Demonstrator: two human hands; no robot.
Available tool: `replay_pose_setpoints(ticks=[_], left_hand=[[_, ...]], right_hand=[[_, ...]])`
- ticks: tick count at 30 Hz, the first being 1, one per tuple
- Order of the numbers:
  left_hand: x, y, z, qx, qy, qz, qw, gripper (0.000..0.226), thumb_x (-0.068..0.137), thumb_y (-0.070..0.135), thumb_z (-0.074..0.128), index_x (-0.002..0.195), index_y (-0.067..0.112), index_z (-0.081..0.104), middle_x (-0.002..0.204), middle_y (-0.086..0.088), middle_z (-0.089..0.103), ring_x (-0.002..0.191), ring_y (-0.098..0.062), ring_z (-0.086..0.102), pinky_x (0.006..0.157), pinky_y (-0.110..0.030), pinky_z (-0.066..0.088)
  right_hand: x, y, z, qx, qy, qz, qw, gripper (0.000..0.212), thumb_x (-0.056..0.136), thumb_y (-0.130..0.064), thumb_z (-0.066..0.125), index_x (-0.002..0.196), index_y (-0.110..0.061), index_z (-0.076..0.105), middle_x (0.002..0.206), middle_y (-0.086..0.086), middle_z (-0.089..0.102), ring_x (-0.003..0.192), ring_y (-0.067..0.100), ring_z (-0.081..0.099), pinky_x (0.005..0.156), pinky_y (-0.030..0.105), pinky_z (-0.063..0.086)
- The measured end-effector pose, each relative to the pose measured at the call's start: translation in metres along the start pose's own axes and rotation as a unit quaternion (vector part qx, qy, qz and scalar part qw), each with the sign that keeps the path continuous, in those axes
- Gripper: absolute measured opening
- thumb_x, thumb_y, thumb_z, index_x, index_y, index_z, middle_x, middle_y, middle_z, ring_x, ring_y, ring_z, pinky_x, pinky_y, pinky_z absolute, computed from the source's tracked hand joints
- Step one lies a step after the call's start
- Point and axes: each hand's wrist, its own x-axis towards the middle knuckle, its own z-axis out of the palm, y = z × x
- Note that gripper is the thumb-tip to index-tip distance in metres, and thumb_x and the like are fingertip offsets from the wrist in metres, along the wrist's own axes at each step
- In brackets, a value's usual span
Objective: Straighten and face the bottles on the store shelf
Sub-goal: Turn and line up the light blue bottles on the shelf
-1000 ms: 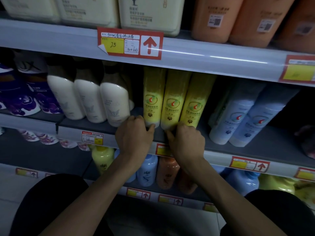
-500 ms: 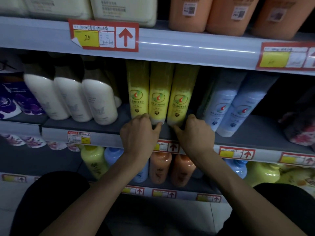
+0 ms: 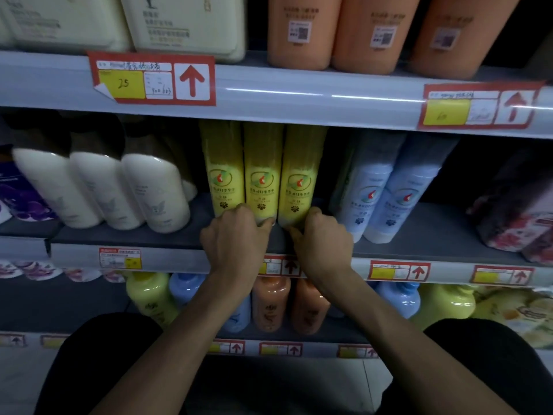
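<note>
As hands [image 3: 236, 239] [image 3: 323, 244] grip them — yellow bottles [image 3: 263, 163] face out

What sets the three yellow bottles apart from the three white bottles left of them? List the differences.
Colour: the yellow bottles are yellow with a round logo; the white bottles are cream with dark tops. Shape: the yellow ones are straight-sided, the white ones round-shouldered. Handling: the left hand and right hand grip the yellow bases; the white ones go untouched. Both stand three abreast on one shelf.

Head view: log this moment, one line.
left hand: grips bases of tall yellow plastic bottles | right hand: grips rightmost bottle low | bottles: upright, labels out
</note>
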Motion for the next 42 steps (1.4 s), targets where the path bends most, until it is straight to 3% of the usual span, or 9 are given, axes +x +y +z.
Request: replay_pose_setpoints(ticks=[4,9,14,19,23,27,32,42], left_hand=[[-0.007,-0.001,-0.001,-0.004,0.001,0.031,1.000,0.038,0.096,0.056,0.062,0.087,0.019,0.072,0.086,-0.003,0.075,0.085,-0.029,0.072,0.065,-0.032,0.034],[-0.021,0.008,-0.001,-0.077,-0.025,0.153,0.985,0.021,0.092,0.040,0.072,0.080,0.023,0.069,0.081,0.003,0.071,0.078,-0.022,0.068,0.060,-0.029,0.035],[-0.034,0.024,0.001,-0.154,-0.026,0.189,0.969,0.014,0.090,0.038,0.074,0.085,0.026,0.069,0.083,0.009,0.071,0.077,-0.015,0.067,0.063,-0.037,0.053],[-0.038,0.049,0.016,-0.221,-0.048,0.191,0.955,0.026,0.088,0.041,0.075,0.110,0.028,0.070,0.091,0.011,0.068,0.078,-0.013,0.065,0.069,-0.038,0.056],[-0.040,0.065,0.030,-0.218,-0.075,0.180,0.956,0.046,0.084,0.058,0.074,0.120,0.030,0.063,0.094,0.013,0.065,0.080,-0.015,0.065,0.068,-0.039,0.057],[-0.042,0.083,0.037,-0.193,-0.067,0.136,0.969,0.057,0.077,0.071,0.072,0.111,0.027,0.063,0.096,0.008,0.072,0.088,-0.020,0.069,0.070,-0.039,0.056],[-0.037,0.099,0.043,-0.147,-0.063,0.079,0.984,0.050,0.081,0.069,0.070,0.099,0.024,0.059,0.100,0.005,0.073,0.096,-0.027,0.070,0.068,-0.037,0.047],[-0.033,0.104,0.053,-0.155,-0.058,0.065,0.984,0.049,0.083,0.066,0.072,0.102,0.021,0.066,0.102,0.001,0.073,0.097,-0.028,0.069,0.074,-0.042,0.056]], right_hand=[[-0.002,0.005,-0.007,0.033,-0.002,-0.013,0.999,0.036,0.098,-0.048,0.061,0.107,-0.013,0.058,0.106,0.011,0.071,0.097,0.036,0.068,0.068,0.037,0.046],[-0.019,0.024,-0.029,0.008,0.021,-0.060,0.998,0.027,0.096,-0.045,0.058,0.106,-0.020,0.062,0.099,0.008,0.073,0.094,0.037,0.068,0.068,0.039,0.050],[-0.029,0.063,-0.051,-0.003,0.034,-0.019,0.999,0.032,0.090,-0.055,0.064,0.104,-0.026,0.070,0.095,0.000,0.076,0.095,0.034,0.069,0.076,0.040,0.056],[-0.032,0.107,-0.065,0.006,0.052,0.034,0.998,0.031,0.086,-0.058,0.066,0.090,-0.027,0.070,0.085,-0.001,0.075,0.088,0.031,0.070,0.070,0.038,0.054],[-0.026,0.128,-0.067,0.022,0.070,0.082,0.994,0.047,0.084,-0.064,0.068,0.097,-0.020,0.059,0.097,0.008,0.074,0.097,0.040,0.067,0.070,0.040,0.047],[-0.014,0.134,-0.063,0.033,0.063,0.096,0.993,0.062,0.081,-0.066,0.072,0.111,-0.014,0.055,0.106,0.012,0.072,0.104,0.041,0.066,0.075,0.043,0.049],[-0.005,0.132,-0.055,0.052,0.069,0.104,0.991,0.057,0.079,-0.065,0.076,0.103,-0.016,0.058,0.106,0.008,0.072,0.100,0.037,0.067,0.072,0.040,0.048],[-0.002,0.134,-0.056,0.093,0.059,0.118,0.987,0.050,0.080,-0.057,0.079,0.102,-0.016,0.062,0.103,0.007,0.071,0.097,0.034,0.067,0.077,0.041,0.055]])
